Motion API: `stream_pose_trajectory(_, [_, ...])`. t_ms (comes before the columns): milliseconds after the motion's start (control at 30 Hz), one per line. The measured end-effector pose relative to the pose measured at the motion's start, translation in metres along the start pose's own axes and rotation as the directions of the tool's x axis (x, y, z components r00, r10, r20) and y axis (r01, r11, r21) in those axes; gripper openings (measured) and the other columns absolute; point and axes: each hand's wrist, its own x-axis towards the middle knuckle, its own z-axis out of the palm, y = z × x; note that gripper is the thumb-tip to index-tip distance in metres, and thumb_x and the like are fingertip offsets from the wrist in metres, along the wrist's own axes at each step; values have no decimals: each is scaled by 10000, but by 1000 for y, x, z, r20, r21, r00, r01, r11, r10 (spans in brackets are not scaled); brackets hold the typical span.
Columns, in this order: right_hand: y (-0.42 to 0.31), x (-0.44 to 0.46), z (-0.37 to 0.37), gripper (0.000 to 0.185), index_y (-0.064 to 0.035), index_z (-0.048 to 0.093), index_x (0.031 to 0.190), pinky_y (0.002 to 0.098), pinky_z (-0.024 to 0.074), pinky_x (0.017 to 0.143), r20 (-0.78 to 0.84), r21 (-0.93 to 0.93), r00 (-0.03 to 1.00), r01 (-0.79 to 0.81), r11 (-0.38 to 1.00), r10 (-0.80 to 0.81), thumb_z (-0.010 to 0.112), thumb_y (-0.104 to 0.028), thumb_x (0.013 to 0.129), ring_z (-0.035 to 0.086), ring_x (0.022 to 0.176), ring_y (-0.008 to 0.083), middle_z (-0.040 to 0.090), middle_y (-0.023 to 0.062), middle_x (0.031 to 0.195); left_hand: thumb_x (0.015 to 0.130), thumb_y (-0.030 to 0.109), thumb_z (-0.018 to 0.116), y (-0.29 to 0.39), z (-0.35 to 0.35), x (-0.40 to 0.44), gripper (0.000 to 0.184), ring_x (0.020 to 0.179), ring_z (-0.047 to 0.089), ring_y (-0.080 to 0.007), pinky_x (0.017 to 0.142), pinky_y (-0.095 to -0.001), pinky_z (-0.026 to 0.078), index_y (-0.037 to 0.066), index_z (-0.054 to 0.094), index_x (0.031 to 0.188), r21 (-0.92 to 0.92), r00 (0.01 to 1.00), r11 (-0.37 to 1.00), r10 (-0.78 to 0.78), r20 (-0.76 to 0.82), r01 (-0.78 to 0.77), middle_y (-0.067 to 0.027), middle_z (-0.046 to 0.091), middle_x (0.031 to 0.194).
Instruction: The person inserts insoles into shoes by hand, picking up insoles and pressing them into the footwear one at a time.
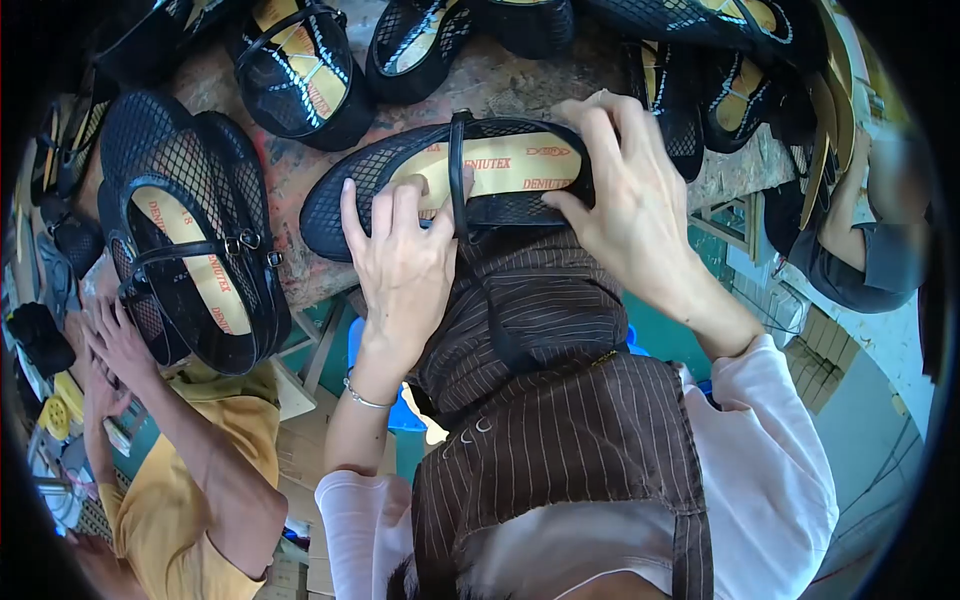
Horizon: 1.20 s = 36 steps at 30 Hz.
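A black mesh shoe [492, 211] with a thin strap lies sideways in front of me, its toe to the left and heel to the right. Its cream insole [512, 172] carries red lettering. My left hand [405, 255] reaches in at the near side, fingers bent over the front of the insole beside the strap [459, 180]; the fingertips are partly hidden inside. Around the heel, my right hand [632, 190] is closed, thumb on the near rim and fingers at the far side.
Several similar black mesh shoes [185, 240] are piled to the left, and more shoes [305, 75] line the back of the worn table [500, 75]. A co-worker in a yellow top [215, 480] works at left; another person in dark clothing [855, 255] is at right.
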Motion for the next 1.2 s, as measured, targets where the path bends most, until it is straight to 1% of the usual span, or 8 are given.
stream_pose_trajectory(400, [25, 48, 25, 538, -11, 695, 1113, 459, 567, 838, 364, -80, 918, -136, 987, 156, 881, -85, 614, 693, 1016, 372, 704, 199, 1053, 703, 20, 740, 12, -4, 8, 737, 1118, 542, -287, 1182, -620, 250, 272, 644, 1389, 32, 998, 999, -46, 44, 44, -107, 538, 1120])
stream_pose_trajectory(533, [25, 55, 22, 493, -16, 712, 1078, 457, 567, 841, 428, -111, 892, -107, 988, 145, 879, -110, 624, 696, 1040, 367, 708, 228, 1063, 749, 247, 833, 12, -27, 20, 580, 1137, 545, -304, 1196, -564, 258, 127, 682, 1296, -25, 993, 1000, 18, 116, -16, -133, 551, 1158])
stream_pose_trajectory(600, [20, 26, 25, 453, -25, 712, 1071, 460, 567, 846, 307, -159, 952, 52, 986, -1, 874, -148, 666, 689, 1056, 370, 703, 214, 1095, 819, 333, 793, 27, -49, 15, 473, 1052, 585, -346, 1204, -563, 265, -13, 699, 1128, 23, 996, 1000, -22, 87, 20, -192, 623, 1088])
stream_pose_trajectory(733, [17, -22, -69, 284, -15, 723, 1017, 392, 577, 807, -68, 490, 974, 220, 844, -215, 821, -119, 772, 708, 959, 341, 714, 165, 1039, 823, 345, 815, 85, -72, 23, 359, 944, 606, -354, 862, -452, 448, 41, 695, 970, -97, 931, 970, -240, -274, 222, -134, 642, 984])
stream_pose_trajectory(800, [27, -39, -119, 86, -4, 743, 904, 356, 569, 680, -401, 457, 908, 310, 834, -118, 755, -77, 859, 725, 789, 234, 717, 138, 855, 832, 368, 807, 96, -25, 35, 368, 828, 616, -372, 804, -458, 449, 31, 701, 937, -349, 978, 932, -158, -139, 101, -141, 629, 954])
stream_pose_trajectory(933, [92, -19, -164, 92, -10, 771, 917, 250, 517, 634, -719, 376, 638, 24, 926, 275, 745, -96, 898, 667, 700, 89, 719, 61, 737, 840, 475, 777, 121, 15, 69, 490, 782, 627, -396, 773, -487, 450, 15, 694, 988, -145, 975, 975, -186, -122, 168, -175, 646, 922])
stream_pose_trajectory(1067, [136, -1, -165, 114, 10, 762, 968, 233, 481, 606, -704, 324, 671, 14, 946, 231, 727, -83, 912, 609, 678, 45, 716, 40, 766, 837, 538, 770, 105, -2, 35, 720, 1107, 640, -415, 1177, -561, 298, -39, 564, 1215, -356, 996, 933, -80, -40, 61, -244, 673, 1151])
stream_pose_trajectory(1200, [67, -24, -126, 103, -10, 766, 973, 251, 519, 640, -689, 403, 712, 222, 888, 135, 731, -48, 884, 655, 679, 103, 728, 34, 799, 749, 461, 844, 79, -21, 8, 684, 1375, 468, -369, 1219, -636, 126, 27, 588, 1211, -264, 1000, 965, 5, 14, -1, -185, 592, 1343])
